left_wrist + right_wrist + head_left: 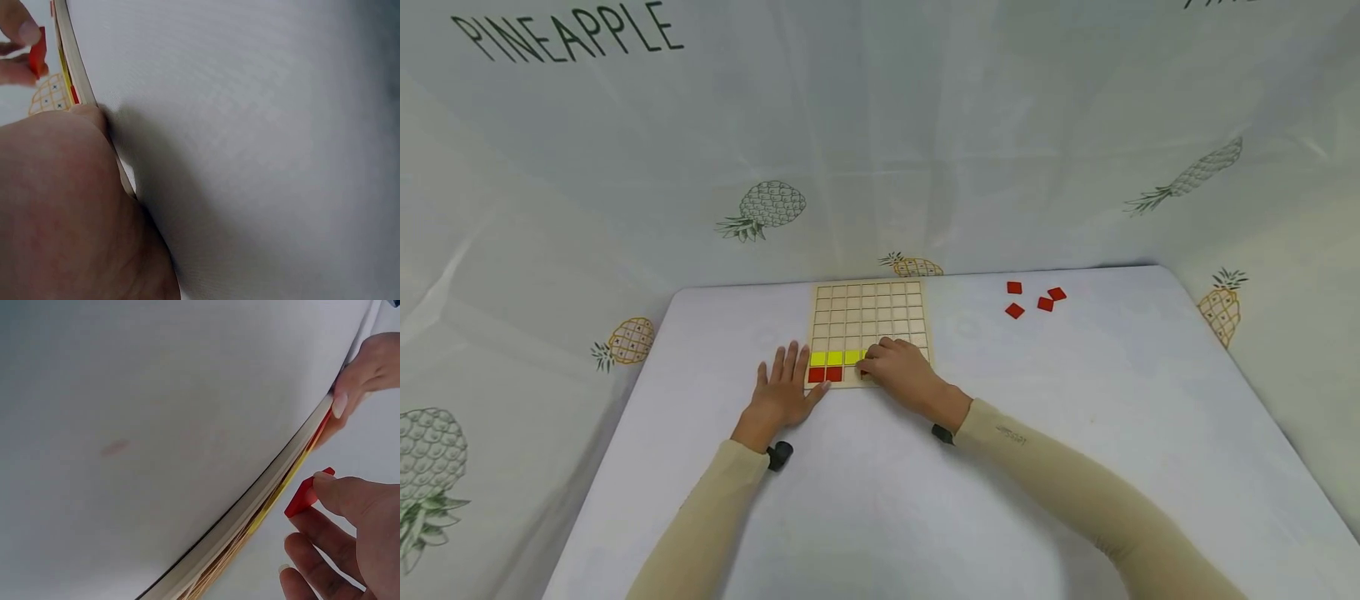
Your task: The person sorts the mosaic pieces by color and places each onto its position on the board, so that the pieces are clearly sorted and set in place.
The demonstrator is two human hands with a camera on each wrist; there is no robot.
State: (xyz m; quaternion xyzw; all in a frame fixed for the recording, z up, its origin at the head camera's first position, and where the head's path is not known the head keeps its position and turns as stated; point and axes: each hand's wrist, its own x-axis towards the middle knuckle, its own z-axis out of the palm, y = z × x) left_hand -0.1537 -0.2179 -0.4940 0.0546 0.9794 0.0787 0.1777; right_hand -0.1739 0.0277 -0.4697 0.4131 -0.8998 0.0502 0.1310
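Note:
A wooden grid board (868, 312) lies near the table's far edge, divided into small square cells. Along its near side, yellow square tiles (835, 358) fill part of one row, and two red tiles (825, 374) sit in the row nearest the person. The left hand (784, 396) rests flat with fingers spread at the board's left edge, its thumb at the near corner. Over the nearer rows, the right hand (906, 372) pinches a red square tile (302, 497) between thumb and fingers, tilted and slightly above the board. In the head view this hand mostly hides that tile.
Several loose red tiles (1015, 311) lie to the right of the board, near the far edge. The white table (880, 500) meets a pale curtain (880, 150) printed with pineapples behind it. Dark wrist cameras (780, 455) are strapped under both wrists.

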